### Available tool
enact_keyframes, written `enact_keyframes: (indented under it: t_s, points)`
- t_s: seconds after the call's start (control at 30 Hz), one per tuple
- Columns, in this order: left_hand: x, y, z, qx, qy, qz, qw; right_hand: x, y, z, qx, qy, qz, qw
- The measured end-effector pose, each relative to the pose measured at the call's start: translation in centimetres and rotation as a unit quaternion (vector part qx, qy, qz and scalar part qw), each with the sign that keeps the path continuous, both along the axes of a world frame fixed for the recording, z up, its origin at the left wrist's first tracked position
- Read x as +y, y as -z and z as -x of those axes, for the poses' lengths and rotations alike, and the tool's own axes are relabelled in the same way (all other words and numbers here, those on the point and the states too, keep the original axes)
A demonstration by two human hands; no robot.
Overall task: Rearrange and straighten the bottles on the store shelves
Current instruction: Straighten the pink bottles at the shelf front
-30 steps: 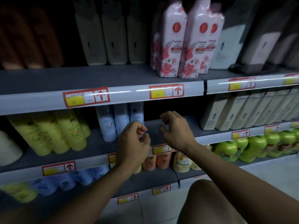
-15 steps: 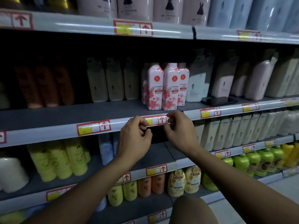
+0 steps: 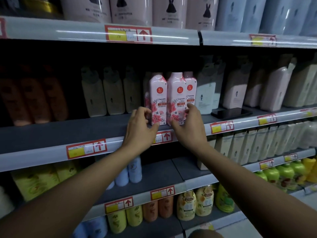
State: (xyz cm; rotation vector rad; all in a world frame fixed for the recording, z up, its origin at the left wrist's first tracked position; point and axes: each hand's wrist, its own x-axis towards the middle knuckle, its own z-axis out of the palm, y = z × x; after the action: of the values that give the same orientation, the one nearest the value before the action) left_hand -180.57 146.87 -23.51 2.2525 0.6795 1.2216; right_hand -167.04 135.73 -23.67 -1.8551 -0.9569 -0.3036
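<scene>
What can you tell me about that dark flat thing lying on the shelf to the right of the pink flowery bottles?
The dark flat slab looks like a phone: thin, black, glossy, rectangular with rounded corners. It lies flat, screen side dark, near the front edge of the grey middle shelf, in front of the white and pale pink bottles and to the right of the pink flowered bottles. Neither hand touches it; the right hand is nearest.

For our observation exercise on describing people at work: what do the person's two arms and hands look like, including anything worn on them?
Both forearms are bare, with no sleeves in view. The left hand and right hand wear no gloves, and no rings, watch or bracelets are visible. The dim lighting hides finer detail.
</scene>
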Motion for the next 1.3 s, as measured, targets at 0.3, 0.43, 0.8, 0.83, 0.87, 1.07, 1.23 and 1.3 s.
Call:
enact_keyframes:
  t_s: [0.3,0.43,0.8,0.83,0.87,1.07,1.23,1.3]
  points:
    - [4.0,-1.1,-4.6,-0.007,-0.031,0.042,0.999,3.5,-0.3,-1.8,0.009,0.027,-0.014,0.999]
    - [4.5,-1.1,-5.8,-0.010,-0.028,0.062,0.998,4.0,-0.1,-1.8,0.002,0.041,-0.016,0.999]
    - [5.0,-1.4,-6.0,-0.042,-0.040,0.107,0.993,4.2,0.3,-1.9,-0.002,0.059,-0.042,0.997]
    - [4.9,-1.4,-5.8,-0.048,-0.038,0.101,0.993,4.2,0.4,-1.9,-0.002,0.061,-0.047,0.997]
    - [4.7,-1.4,-5.6,-0.054,-0.036,0.094,0.993,4.2,0.5,-1.8,-0.002,0.061,-0.051,0.997]
    - [2.8,-1.1,-3.9,-0.113,0.002,0.043,0.993,2.8,0.8,-1.4,-0.017,0.050,-0.083,0.995]
    - [0.7,-2.0,-2.5,-0.151,0.000,0.006,0.988,1.3,0.3,-0.8,-0.044,0.027,-0.129,0.990]
    - [0.1,-2.3,-1.9,-0.160,0.007,-0.009,0.987,0.7,0.0,-0.4,-0.048,0.014,-0.141,0.989]
